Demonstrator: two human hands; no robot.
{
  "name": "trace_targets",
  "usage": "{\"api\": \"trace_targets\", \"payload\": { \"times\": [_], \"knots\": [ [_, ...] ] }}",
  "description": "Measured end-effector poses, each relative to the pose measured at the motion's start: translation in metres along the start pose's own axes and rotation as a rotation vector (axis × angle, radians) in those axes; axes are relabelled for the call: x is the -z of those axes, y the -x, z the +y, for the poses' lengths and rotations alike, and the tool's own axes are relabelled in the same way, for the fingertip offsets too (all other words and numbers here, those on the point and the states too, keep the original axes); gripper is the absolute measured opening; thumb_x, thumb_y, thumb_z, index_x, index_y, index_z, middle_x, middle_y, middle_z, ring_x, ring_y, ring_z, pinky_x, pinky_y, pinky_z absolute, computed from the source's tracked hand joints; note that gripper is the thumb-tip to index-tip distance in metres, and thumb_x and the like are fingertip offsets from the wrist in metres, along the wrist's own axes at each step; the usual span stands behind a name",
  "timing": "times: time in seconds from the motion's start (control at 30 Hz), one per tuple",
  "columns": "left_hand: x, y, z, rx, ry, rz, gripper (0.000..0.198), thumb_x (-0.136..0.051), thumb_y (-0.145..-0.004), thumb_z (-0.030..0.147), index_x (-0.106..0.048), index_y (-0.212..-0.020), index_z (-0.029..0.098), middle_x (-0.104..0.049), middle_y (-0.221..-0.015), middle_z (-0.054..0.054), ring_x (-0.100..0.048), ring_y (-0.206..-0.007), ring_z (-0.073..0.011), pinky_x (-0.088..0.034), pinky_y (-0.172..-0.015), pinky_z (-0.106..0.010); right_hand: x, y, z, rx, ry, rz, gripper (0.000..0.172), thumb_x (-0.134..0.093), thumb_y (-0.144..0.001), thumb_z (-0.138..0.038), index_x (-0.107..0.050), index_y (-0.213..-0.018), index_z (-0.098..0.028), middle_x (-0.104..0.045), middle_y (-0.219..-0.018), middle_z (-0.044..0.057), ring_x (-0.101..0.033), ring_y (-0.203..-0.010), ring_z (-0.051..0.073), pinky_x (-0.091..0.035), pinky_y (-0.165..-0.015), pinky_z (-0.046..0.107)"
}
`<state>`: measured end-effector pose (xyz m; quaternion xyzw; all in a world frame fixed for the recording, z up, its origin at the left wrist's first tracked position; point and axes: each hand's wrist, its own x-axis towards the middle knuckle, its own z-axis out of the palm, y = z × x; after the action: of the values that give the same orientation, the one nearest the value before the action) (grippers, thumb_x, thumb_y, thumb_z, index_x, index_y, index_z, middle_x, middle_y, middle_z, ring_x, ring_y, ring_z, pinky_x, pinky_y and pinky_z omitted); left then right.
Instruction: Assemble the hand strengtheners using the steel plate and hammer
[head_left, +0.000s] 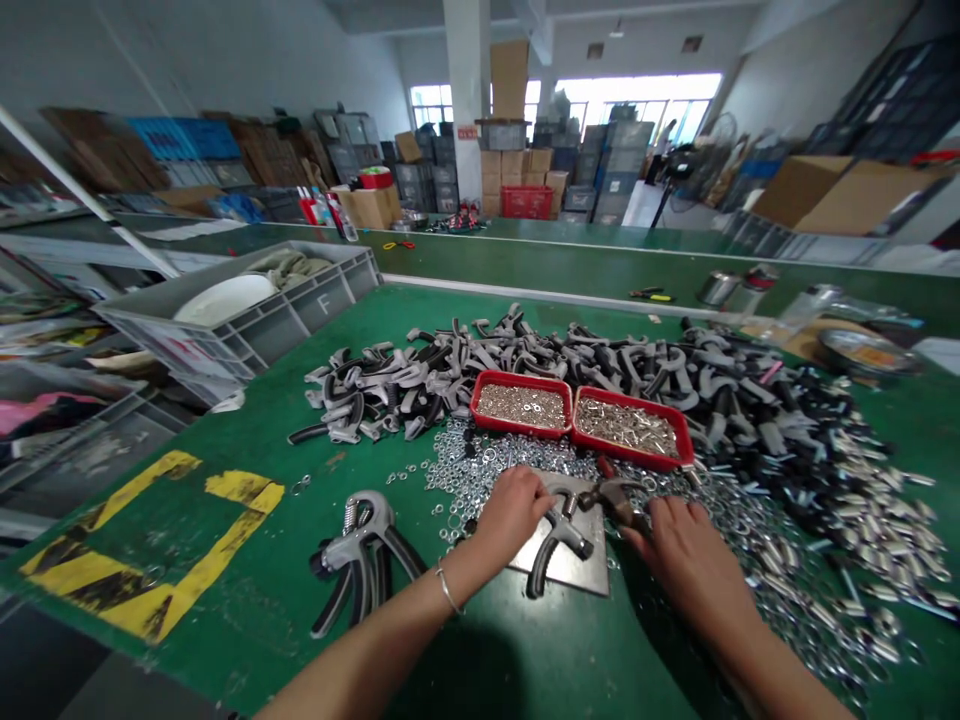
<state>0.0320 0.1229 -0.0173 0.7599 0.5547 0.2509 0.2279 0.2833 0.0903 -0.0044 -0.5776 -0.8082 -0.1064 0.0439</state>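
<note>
1. A green worktop is viewed from above, with two bare forearms reached in from the near edge.
2. The left hand, with a bracelet worn at its wrist, is held over the left side of a flat metal plate. Its fingers are curled close together beside the top of a grey-and-black grip; whether anything is pinched cannot be told.
3. That grip is laid on the plate, in the middle of the near area, with its black handle pointed toward the near edge.
4. A hammer is held by the right hand, the fingers wrapped around its handle. The hammer's head is placed over the right side of the plate, just beside the grip.
5. To the left, assembled grips with a coiled spring are set on the worktop, well apart from the plate.
6. Beyond the plate, two red trays are placed side by side, filled with small metal pieces.
7. Loose washers are scattered around the near side of the trays; a long heap of handles is spread behind them.
8. On the right, metal cylinders are piled.
9. At far left, a grey crate is marked "F".
</note>
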Motion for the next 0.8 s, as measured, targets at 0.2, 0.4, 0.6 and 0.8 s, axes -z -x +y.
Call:
{"api": "trace_targets", "payload": {
  "times": [0.2, 0.4, 0.6, 0.8],
  "knots": [
    [0.003, -0.002, 0.003, -0.077, -0.183, -0.071, 0.015, -0.062, -0.090, 0.028, -0.065, -0.080, 0.018, -0.065, -0.088, -0.004, -0.059, -0.090, -0.0208, -0.044, -0.086, -0.033, -0.004, 0.024, 0.013, -0.103, -0.308, -0.103, 0.024, -0.048, -0.093, -0.041, -0.051, -0.077, -0.023, -0.063, -0.077, 0.009, -0.059, -0.075, 0.028, -0.048, -0.068, 0.040],
    [0.007, -0.010, 0.013, -0.400, -0.504, -0.158, 0.017, -0.052, -0.095, 0.025, -0.065, -0.092, 0.015, -0.065, -0.095, -0.010, -0.057, -0.095, -0.0250, -0.043, -0.086, -0.038, 0.017, 0.009, -0.001, -0.167, -0.686, -0.175, 0.020, -0.037, -0.098, -0.039, -0.049, -0.100, -0.024, -0.067, -0.083, 0.006, -0.065, -0.066, 0.022, -0.047, -0.060, 0.031],
    [0.013, -0.002, 0.015, -0.371, -0.426, -0.206, 0.041, -0.065, -0.085, 0.046, -0.061, -0.109, 0.013, -0.062, -0.108, -0.012, -0.055, -0.104, -0.0301, -0.042, -0.092, -0.044, 0.039, 0.007, -0.009, -0.088, -0.526, -0.277, 0.021, -0.036, -0.099, -0.036, -0.053, -0.093, -0.024, -0.070, -0.085, 0.008, -0.067, -0.067, 0.024, -0.045, -0.058, 0.033],
    [-0.008, 0.038, 0.014, 0.058, -0.220, -0.091, 0.098, -0.073, -0.075, 0.040, -0.019, -0.150, 0.009, -0.040, -0.146, -0.024, -0.042, -0.131, -0.0383, -0.033, -0.109, -0.051, 0.040, 0.014, -0.022, -0.016, -0.548, -0.239, 0.023, -0.037, -0.098, -0.036, -0.057, -0.104, -0.026, -0.071, -0.095, 0.009, -0.069, -0.072, 0.026, -0.049, -0.063, 0.036]
  ]
}}
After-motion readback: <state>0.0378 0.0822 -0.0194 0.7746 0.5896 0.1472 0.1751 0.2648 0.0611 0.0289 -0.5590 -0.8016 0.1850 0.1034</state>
